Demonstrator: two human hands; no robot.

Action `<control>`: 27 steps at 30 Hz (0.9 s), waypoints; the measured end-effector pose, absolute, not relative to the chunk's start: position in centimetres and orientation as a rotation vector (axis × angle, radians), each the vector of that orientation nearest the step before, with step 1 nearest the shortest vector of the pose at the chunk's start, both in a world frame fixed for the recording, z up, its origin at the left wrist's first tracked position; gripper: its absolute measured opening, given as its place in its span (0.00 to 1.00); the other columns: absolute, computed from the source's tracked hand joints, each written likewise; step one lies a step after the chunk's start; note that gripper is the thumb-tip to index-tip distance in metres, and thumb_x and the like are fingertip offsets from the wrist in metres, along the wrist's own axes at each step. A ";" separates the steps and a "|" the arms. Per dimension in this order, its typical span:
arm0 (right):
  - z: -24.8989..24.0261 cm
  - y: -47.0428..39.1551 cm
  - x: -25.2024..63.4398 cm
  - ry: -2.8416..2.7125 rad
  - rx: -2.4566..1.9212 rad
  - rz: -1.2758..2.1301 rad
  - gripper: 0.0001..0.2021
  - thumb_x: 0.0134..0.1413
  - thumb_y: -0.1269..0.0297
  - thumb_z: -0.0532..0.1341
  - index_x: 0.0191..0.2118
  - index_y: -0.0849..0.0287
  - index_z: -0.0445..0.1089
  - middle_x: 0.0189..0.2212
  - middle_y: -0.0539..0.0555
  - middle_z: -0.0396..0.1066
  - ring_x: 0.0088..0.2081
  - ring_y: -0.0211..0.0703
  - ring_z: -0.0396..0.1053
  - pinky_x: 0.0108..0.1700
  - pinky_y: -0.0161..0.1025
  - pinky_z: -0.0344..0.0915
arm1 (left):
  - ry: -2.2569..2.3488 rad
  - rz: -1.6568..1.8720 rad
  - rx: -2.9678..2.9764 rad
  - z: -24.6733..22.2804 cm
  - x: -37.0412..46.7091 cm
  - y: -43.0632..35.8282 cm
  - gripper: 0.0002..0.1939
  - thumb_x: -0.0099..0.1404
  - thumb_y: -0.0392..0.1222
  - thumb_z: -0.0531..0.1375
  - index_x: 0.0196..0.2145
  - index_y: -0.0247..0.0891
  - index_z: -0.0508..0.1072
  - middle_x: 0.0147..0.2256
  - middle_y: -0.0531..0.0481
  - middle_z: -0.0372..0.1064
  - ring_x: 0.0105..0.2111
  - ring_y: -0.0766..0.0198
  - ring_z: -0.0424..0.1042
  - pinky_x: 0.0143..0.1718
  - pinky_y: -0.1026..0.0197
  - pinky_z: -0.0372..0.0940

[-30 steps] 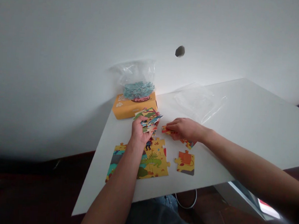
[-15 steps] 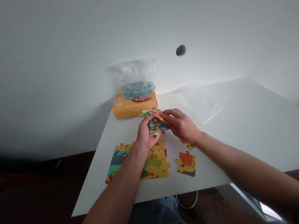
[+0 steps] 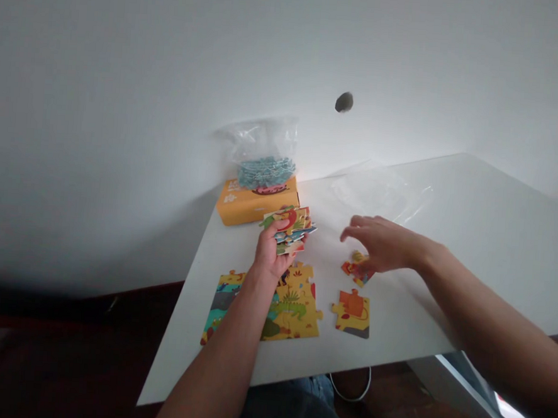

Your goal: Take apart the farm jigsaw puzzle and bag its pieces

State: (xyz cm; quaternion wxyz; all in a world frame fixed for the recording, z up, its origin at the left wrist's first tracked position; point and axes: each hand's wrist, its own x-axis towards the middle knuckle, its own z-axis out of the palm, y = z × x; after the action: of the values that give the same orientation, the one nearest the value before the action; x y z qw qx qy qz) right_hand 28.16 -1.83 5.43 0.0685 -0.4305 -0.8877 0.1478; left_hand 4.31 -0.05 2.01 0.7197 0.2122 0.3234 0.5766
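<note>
A stack of colourful jigsaw puzzle pieces [image 3: 291, 225] is gripped by my left hand [image 3: 271, 249], thumb on top, above the table. My right hand [image 3: 383, 244] hovers to the right with its fingers apart and nothing visible in them. Just under it lies a loose puzzle piece [image 3: 356, 268], partly covered by the hand. Nearer the front edge rests another loose piece [image 3: 354, 313], orange and yellow. Left of that, a joined yellow puzzle section [image 3: 296, 311] with a green crocodile lies flat. My left forearm hides part of this section and the teal-and-grey pieces [image 3: 221, 300] beside it.
An orange box [image 3: 245, 210] stands at the back left against the wall. On it sits a clear plastic bag [image 3: 266, 164] holding several blue-backed pieces. A flat clear plastic bag [image 3: 384, 193] lies farther back on the white table [image 3: 484, 247].
My right hand has left the stack and moved right, over the loose piece, with its fingers spreading. My left hand keeps the stack. The view has shifted slightly.
</note>
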 end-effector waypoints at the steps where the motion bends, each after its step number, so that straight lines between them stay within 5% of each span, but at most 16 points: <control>1: 5.3 -1.9 28.8 -2.751 -1.360 0.502 0.30 0.36 0.51 0.71 0.48 0.55 0.69 0.42 0.57 0.67 0.39 0.50 0.68 0.41 0.45 0.62 | 0.716 1.292 0.466 2.1 4.1 0.0 0.21 0.53 0.33 0.60 0.47 0.39 0.69 0.38 0.46 0.76 0.36 0.58 0.76 0.30 0.59 0.72; 5: 4.7 -1.8 29.5 -2.864 -1.485 0.600 0.28 0.35 0.52 0.71 0.45 0.57 0.69 0.43 0.59 0.66 0.40 0.52 0.68 0.39 0.43 0.61 | 0.710 1.320 0.475 2.1 3.6 0.2 0.19 0.53 0.33 0.57 0.45 0.35 0.70 0.37 0.43 0.76 0.37 0.56 0.76 0.32 0.59 0.72; 11: 6.7 -2.0 29.1 -2.760 -1.387 0.947 0.09 0.48 0.62 0.65 0.36 0.59 0.69 0.31 0.53 0.71 0.32 0.42 0.68 0.32 0.35 0.57 | 0.690 1.300 0.490 2.1 3.5 0.3 0.19 0.54 0.33 0.57 0.45 0.36 0.71 0.38 0.43 0.76 0.38 0.56 0.76 0.33 0.58 0.73; 15: 7.6 -3.9 27.8 -2.792 -1.031 1.365 0.22 0.45 0.60 0.67 0.49 0.55 0.67 0.33 0.51 0.73 0.31 0.40 0.68 0.30 0.34 0.57 | 0.716 1.299 0.499 2.3 3.7 0.2 0.20 0.53 0.32 0.57 0.45 0.37 0.70 0.37 0.44 0.76 0.37 0.56 0.77 0.31 0.58 0.73; 18: 6.4 -5.3 25.8 -2.974 -1.005 1.129 0.31 0.36 0.57 0.72 0.51 0.55 0.67 0.32 0.52 0.73 0.31 0.43 0.68 0.30 0.35 0.56 | 0.720 1.321 0.518 2.2 3.8 0.2 0.20 0.53 0.32 0.58 0.46 0.38 0.70 0.39 0.44 0.76 0.38 0.55 0.77 0.30 0.58 0.73; 21: 5.1 -5.7 24.6 -3.063 -0.987 0.765 0.28 0.31 0.50 0.73 0.41 0.59 0.72 0.36 0.58 0.71 0.37 0.50 0.68 0.34 0.38 0.57 | 0.720 1.328 0.531 2.1 3.8 0.3 0.20 0.53 0.32 0.57 0.46 0.37 0.70 0.39 0.43 0.76 0.40 0.53 0.76 0.30 0.58 0.73; 27: 5.3 -5.5 24.8 -3.072 -0.964 0.779 0.23 0.39 0.55 0.70 0.42 0.61 0.70 0.34 0.56 0.70 0.36 0.47 0.67 0.34 0.38 0.57 | 0.750 1.326 0.504 2.1 3.8 0.3 0.23 0.51 0.32 0.58 0.47 0.37 0.70 0.38 0.44 0.76 0.42 0.51 0.76 0.34 0.54 0.73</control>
State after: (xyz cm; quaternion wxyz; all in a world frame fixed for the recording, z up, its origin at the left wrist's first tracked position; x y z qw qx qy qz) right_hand 24.76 -5.47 5.28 -0.0852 -0.2900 -0.9240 0.2342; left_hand 3.75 0.34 2.05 0.6952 0.2257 0.3361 0.5940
